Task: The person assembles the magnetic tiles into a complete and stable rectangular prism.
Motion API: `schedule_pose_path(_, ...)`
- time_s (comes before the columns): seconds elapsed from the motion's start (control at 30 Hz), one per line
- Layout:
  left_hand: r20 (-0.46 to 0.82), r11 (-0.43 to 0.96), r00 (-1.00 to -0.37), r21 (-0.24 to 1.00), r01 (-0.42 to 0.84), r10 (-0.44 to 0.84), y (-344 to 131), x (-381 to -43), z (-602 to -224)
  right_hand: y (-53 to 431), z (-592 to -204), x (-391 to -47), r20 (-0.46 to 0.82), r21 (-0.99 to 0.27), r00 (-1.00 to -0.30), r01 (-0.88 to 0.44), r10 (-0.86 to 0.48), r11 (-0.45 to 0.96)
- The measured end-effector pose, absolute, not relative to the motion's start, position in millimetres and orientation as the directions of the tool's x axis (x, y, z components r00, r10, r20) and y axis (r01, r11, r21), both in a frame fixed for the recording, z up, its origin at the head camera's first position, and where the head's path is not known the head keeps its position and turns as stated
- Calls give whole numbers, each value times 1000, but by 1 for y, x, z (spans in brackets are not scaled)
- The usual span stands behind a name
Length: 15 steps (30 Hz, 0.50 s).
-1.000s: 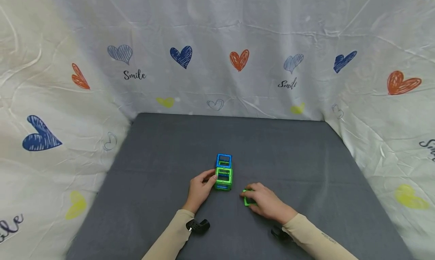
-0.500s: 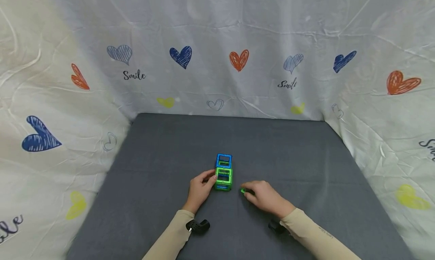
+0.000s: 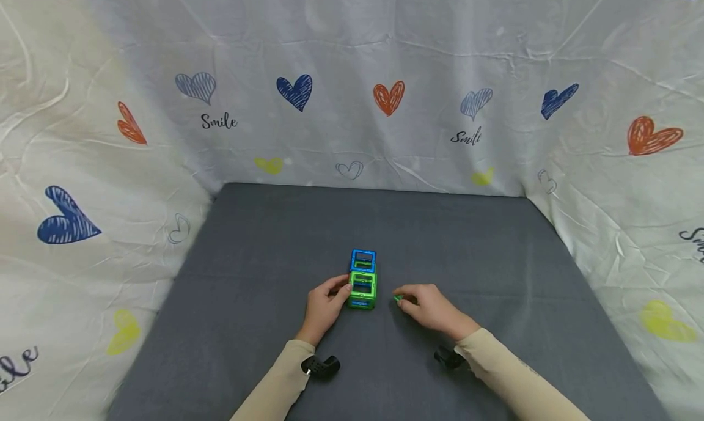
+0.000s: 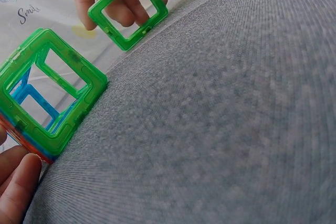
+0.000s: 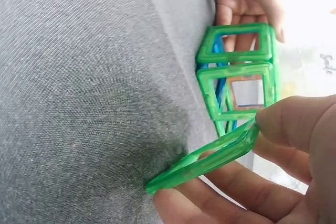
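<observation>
A block built of magnetic tiles (image 3: 363,272) stands on the dark cloth, its top blue at the far half and green at the near half. My left hand (image 3: 323,308) holds it from the left, thumb and fingers at an orange-red side tile (image 4: 21,141). To the right of the block, my right hand (image 3: 431,308) pinches a loose green square tile (image 5: 210,166) by its edges. That tile is tilted, its lower edge close over the cloth, and mostly hidden by the fingers in the head view.
A dark grey cloth (image 3: 275,225) covers the table. A white curtain (image 3: 341,30) printed with hearts and "Smile" hangs along the back and both sides. Black camera mounts (image 3: 321,367) sit under both wrists.
My right hand has lifted the green tile, turned it from facing up to nearly edge-on, and shifted slightly away from me. The left hand and the block have stayed in place.
</observation>
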<state>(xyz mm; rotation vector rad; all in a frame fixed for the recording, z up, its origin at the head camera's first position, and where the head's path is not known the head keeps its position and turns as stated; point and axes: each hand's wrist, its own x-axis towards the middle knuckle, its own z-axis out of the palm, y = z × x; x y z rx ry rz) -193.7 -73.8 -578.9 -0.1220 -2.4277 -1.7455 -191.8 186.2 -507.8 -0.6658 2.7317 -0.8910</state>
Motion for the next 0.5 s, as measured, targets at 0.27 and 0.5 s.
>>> schedule_pose_path(0.27, 167, 319, -986, 936, 152, -22, -74, -195, -579, 184, -508, -201, -148, -724, -911, -165, -385, 669)
schedule_pose_path(0.5, 166, 313, -986, 938, 152, -18, -74, -195, -580, 179, -510, -208, -240, -821, -934, 49, -266, 569)
